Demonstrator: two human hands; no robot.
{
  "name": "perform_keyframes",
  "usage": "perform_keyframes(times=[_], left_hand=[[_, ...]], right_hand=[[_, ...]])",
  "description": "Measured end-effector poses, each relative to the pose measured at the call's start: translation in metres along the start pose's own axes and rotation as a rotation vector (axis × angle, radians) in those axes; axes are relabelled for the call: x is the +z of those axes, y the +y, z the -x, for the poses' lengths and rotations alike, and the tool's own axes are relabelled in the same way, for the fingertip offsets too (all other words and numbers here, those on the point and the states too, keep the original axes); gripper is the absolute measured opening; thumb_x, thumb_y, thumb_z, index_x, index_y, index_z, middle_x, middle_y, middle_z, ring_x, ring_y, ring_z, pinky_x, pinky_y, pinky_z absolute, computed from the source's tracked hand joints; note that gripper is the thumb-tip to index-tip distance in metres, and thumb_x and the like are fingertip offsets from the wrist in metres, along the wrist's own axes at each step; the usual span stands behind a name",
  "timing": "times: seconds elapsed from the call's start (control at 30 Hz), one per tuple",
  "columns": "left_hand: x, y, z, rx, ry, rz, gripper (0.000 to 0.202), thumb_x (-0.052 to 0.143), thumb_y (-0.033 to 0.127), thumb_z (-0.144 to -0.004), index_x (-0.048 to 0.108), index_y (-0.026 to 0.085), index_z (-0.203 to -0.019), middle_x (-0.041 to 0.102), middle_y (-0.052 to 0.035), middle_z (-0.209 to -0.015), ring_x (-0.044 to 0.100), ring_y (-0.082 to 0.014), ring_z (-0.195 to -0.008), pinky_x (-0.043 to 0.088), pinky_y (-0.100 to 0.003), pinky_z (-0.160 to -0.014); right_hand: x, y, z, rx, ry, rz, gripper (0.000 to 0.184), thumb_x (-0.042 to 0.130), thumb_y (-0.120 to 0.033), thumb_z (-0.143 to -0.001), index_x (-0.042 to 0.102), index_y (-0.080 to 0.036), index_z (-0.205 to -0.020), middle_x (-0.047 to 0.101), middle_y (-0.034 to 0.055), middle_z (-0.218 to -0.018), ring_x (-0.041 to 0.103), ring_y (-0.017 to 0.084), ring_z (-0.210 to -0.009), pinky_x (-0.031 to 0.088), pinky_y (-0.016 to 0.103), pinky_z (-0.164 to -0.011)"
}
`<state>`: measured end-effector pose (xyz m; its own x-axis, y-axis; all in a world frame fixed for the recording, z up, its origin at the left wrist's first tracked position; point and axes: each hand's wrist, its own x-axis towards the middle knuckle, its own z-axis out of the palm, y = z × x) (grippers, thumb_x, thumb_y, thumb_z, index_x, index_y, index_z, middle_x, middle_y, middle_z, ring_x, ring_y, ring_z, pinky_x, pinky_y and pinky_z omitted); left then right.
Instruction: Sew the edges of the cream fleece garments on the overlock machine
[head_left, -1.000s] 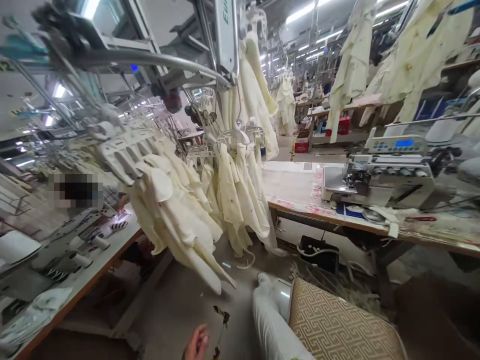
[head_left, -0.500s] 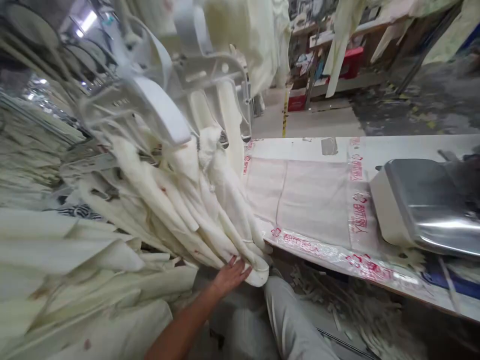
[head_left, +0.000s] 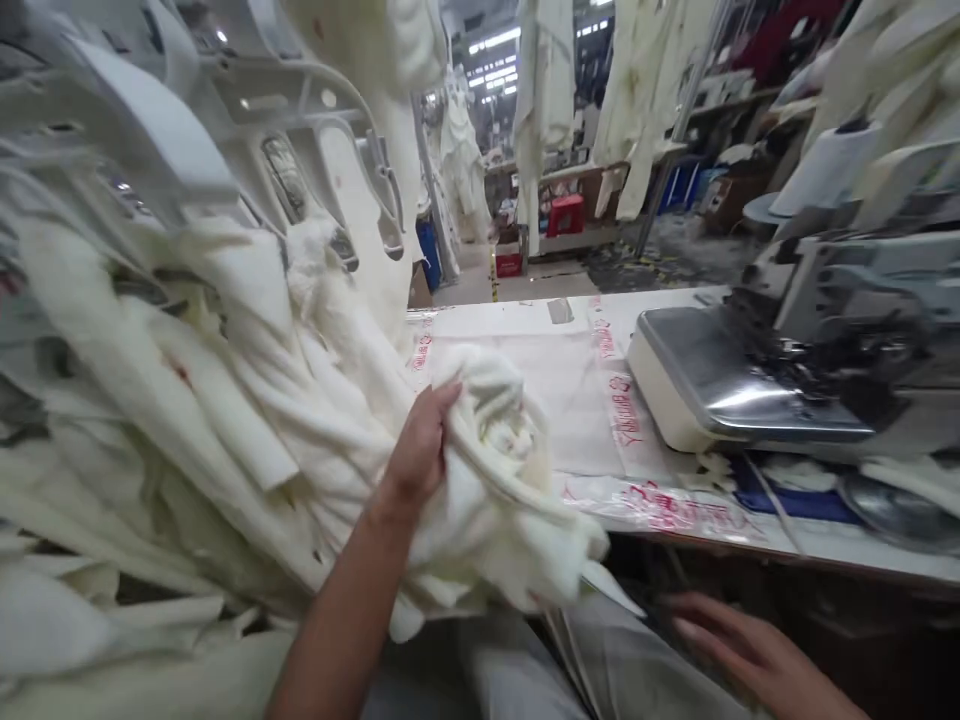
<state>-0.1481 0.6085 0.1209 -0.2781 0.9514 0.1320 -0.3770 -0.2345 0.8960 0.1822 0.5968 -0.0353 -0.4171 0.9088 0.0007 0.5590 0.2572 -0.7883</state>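
My left hand (head_left: pixel 426 445) is closed on a bunched cream-white garment (head_left: pixel 517 520), raised above my lap at the table's near edge. The cloth is folded into a rounded opening beside my fingers. At lower right my right hand (head_left: pixel 727 640), smeared by motion, is closed around a long, dark tool (head_left: pixel 664 622). A pale, blade-like strip (head_left: pixel 615 588) runs from it toward the garment's lower edge; the tool's exact kind is blurred. More cream garments (head_left: pixel 247 340) hang from a grey plastic hanger (head_left: pixel 300 100) on the left.
A white table (head_left: pixel 517 318) covered with red-printed clear plastic reaches across the middle. On its right stands a sewing machine (head_left: pixel 825 310) with a shiny metal bed. A blue cloth (head_left: pixel 787 495) lies before it. Cream pieces (head_left: pixel 112 650) are heaped at lower left.
My left hand has gone from resting on the hanging cloth to gripping and lifting a garment up and right. My right hand has come into view. The view has turned right.
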Motion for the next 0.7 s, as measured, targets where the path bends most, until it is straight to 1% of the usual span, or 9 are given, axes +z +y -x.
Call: perform_keyframes(times=[0.13, 0.27, 0.37, 0.43, 0.47, 0.53, 0.57, 0.63, 0.7], left_hand=[[0.057, -0.007, 0.034, 0.156, 0.015, -0.174, 0.033, 0.06, 0.034, -0.074, 0.06, 0.011, -0.097, 0.066, -0.0022, -0.08, 0.062, -0.0193, -0.083, 0.048, -0.03, -0.08], [0.127, 0.019, 0.063, 0.354, -0.103, -0.493, 0.03, 0.056, 0.033, -0.077, 0.059, 0.011, -0.097, 0.063, -0.0012, -0.079, 0.06, -0.0171, -0.079, 0.047, -0.027, -0.075], [0.164, 0.052, 0.095, 0.535, -0.135, -0.906, 0.03, 0.052, 0.037, -0.08, 0.06, 0.011, -0.092, 0.061, -0.0017, -0.079, 0.058, -0.0169, -0.076, 0.045, -0.026, -0.07], [0.172, 0.066, 0.123, 0.634, 0.06, -1.316, 0.029, 0.05, 0.035, -0.08, 0.059, 0.013, -0.095, 0.06, -0.002, -0.079, 0.057, -0.0176, -0.072, 0.044, -0.027, -0.068], [0.172, 0.067, 0.136, 0.629, 0.191, -1.543, 0.03, 0.049, 0.034, -0.079, 0.056, 0.014, -0.1, 0.059, -0.0025, -0.079, 0.057, -0.0184, -0.07, 0.044, -0.028, -0.067], [0.165, 0.053, 0.153, 0.475, 0.347, -1.964, 0.038, 0.047, 0.027, -0.078, 0.048, 0.017, -0.114, 0.06, -0.0043, -0.08, 0.058, -0.0207, -0.065, 0.044, -0.032, -0.064], [0.161, 0.04, 0.153, 0.357, 0.3, -2.122, 0.042, 0.046, 0.023, -0.077, 0.044, 0.018, -0.119, 0.061, -0.0054, -0.079, 0.058, -0.022, -0.063, 0.044, -0.033, -0.062], [0.159, 0.011, 0.138, 0.186, 0.035, -2.298, 0.048, 0.042, 0.012, -0.074, 0.043, 0.019, -0.121, 0.064, -0.0072, -0.077, 0.061, -0.0249, -0.066, 0.044, -0.034, -0.061], [0.17, -0.009, 0.111, 0.139, -0.113, -2.35, 0.039, 0.04, 0.008, -0.071, 0.054, 0.017, -0.106, 0.065, -0.0091, -0.075, 0.062, -0.027, -0.072, 0.044, -0.034, -0.062]], right_hand=[[-0.015, -0.043, -0.032, -0.394, 0.053, -0.076, 0.043, 0.056, -0.04, -0.08, 0.05, -0.024, -0.119, 0.05, 0.0082, -0.125, 0.043, 0.026, -0.117, 0.033, 0.042, -0.102], [0.012, -0.089, -0.037, -0.478, -0.341, -0.327, 0.051, 0.068, -0.042, -0.069, 0.052, -0.019, -0.112, 0.058, 0.0074, -0.111, 0.052, 0.026, -0.103, 0.042, 0.039, -0.09], [0.005, -0.097, -0.019, -0.519, -0.371, -0.475, 0.036, 0.044, -0.041, -0.086, 0.052, -0.016, -0.109, 0.061, 0.0064, -0.094, 0.057, 0.021, -0.086, 0.048, 0.032, -0.075], [-0.034, -0.086, -0.002, -0.535, -0.364, -0.446, 0.033, 0.034, -0.038, -0.091, 0.054, -0.016, -0.106, 0.061, 0.0053, -0.087, 0.058, 0.019, -0.078, 0.048, 0.028, -0.069], [-0.063, -0.077, 0.007, -0.55, -0.377, -0.405, 0.028, 0.042, -0.037, -0.088, 0.057, -0.018, -0.104, 0.062, 0.0043, -0.088, 0.057, 0.019, -0.082, 0.047, 0.027, -0.072], [-0.124, -0.057, 0.025, -0.576, -0.399, -0.135, 0.02, 0.048, -0.036, -0.087, 0.059, -0.025, -0.099, 0.062, 0.0017, -0.096, 0.056, 0.02, -0.091, 0.044, 0.025, -0.079], [-0.151, -0.048, 0.034, -0.565, -0.393, -0.032, 0.02, 0.048, -0.037, -0.087, 0.059, -0.027, -0.1, 0.062, 0.0013, -0.098, 0.056, 0.02, -0.092, 0.044, 0.025, -0.079], [-0.188, -0.034, 0.046, -0.522, -0.346, 0.157, 0.022, 0.042, -0.039, -0.089, 0.059, -0.029, -0.1, 0.063, 0.0015, -0.095, 0.058, 0.02, -0.086, 0.045, 0.025, -0.074], [-0.201, -0.027, 0.046, -0.495, -0.269, 0.262, 0.025, 0.037, -0.039, -0.091, 0.058, -0.029, -0.098, 0.064, 0.0024, -0.088, 0.059, 0.02, -0.078, 0.046, 0.026, -0.069]])
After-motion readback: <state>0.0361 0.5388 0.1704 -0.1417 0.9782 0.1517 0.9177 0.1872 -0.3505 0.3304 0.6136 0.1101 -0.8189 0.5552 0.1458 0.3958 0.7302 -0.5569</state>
